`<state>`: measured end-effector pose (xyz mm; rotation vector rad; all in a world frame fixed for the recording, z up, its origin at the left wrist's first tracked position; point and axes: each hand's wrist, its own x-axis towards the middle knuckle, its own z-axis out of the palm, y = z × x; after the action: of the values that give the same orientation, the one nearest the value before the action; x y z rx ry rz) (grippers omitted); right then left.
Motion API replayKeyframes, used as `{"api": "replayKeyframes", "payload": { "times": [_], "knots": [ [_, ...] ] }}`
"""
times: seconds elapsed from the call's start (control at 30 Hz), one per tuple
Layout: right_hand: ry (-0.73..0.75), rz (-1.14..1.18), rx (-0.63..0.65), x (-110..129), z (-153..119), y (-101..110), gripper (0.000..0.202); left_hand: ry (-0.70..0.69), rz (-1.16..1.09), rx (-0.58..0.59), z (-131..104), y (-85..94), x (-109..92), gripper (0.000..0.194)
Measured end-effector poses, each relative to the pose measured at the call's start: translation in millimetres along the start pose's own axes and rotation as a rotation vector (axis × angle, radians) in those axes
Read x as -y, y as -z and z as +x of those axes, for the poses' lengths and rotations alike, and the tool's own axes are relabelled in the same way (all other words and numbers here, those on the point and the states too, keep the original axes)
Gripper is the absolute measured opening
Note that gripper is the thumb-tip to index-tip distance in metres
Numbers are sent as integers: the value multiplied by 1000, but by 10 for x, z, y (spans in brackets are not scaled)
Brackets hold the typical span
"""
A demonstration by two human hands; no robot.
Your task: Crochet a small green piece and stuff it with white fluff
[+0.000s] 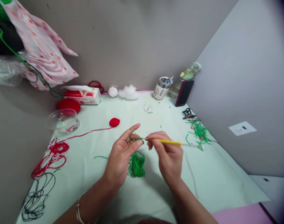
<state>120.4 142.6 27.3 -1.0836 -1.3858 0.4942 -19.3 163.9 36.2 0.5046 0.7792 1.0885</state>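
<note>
Desk point(221, 183), pale cover. Left hand point(120, 152) over mid-desk, thumb and fingers pinching; right hand point(171, 155) alongside, fingers closed. Tissue pack point(93, 96) near far left corner, bottle point(175, 88) near far right corner. Green clippings point(200, 130) by right edge. Green yarn bundle point(137, 166) mid-desk. Yellow hook point(168, 142) — gripped in right fingers, tip at the work. Small green yarn piece point(142, 142) — pinched in left fingers above the desk, strand across index finger.

Printed downwards on the pen can point(160, 92): dark Chinese characters, too small for sure reading. On the red-and-white tissue pack point(92, 98), only small print, too blurred to read.
</note>
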Motion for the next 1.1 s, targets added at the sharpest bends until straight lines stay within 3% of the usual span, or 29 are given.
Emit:
{"api": "replayKeyframes", "payload": {
  "times": [0.07, 0.13, 0.2, 0.33, 0.5, 0.77, 0.93, 1.1],
  "knots": [
    [161, -144, 10, -9, -24, -22, 24, 74, -45, 36, 0, -1, 22, 45],
    [227, -189, -9, -21, -36, -12, 28, 175, -117, 87, 11, 13, 23, 38],
    [99, -75, -43, -26, -20, 21, 22, 186, -142, 93, 24, 34, -1, 34],
    [-181, 225, -27, -17, 37, 51, 18, 51, 13, 49, 14, 46, -43, 38],
    [-223, 200, 30, -48, 33, 24, 17, 13, 190, 93, -26, 14, -31, 37],
    [-383, 478, -22, -66, 92, 37, 21, 15, 216, 63, -25, 37, -61, 31],
    [-345, 431, 4, -41, 83, 66, 23, 19, 231, 63, -44, 42, -82, 32],
    [-163, 183, 30, 17, 18, 101, 21, -73, 339, 32, -44, 59, -71, 32]
  ]
}}
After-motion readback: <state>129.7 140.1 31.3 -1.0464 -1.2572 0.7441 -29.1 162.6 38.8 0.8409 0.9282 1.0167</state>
